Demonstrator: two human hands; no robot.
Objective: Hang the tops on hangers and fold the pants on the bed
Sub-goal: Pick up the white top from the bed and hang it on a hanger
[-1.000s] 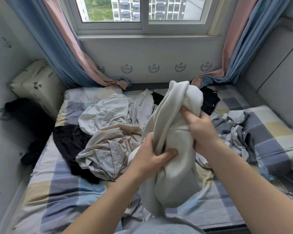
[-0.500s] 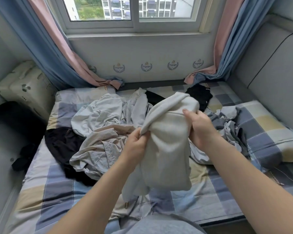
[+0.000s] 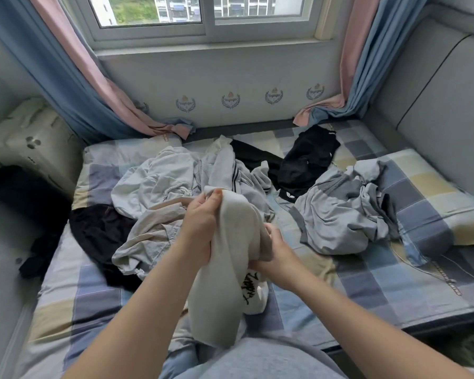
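The cream-white cloth garment with black lettering hangs bunched between both hands over the near edge of the bed with its checked blue and yellow sheet. Its long axis is almost upright, from a top fold down to a loose tail at the person's lap. The left hand grips the upper part from the left, thumb pressed at the top fold. The right hand clutches a gather lower on the right side, nearer the body. So the cloth lies directly between the hands, the left one higher and farther. The print suggests a top, though that is a guess. Opening it would likely mean drawing the hands apart sideways. No hanger is in view. A pale grey heap of crumpled clothes lies beyond.
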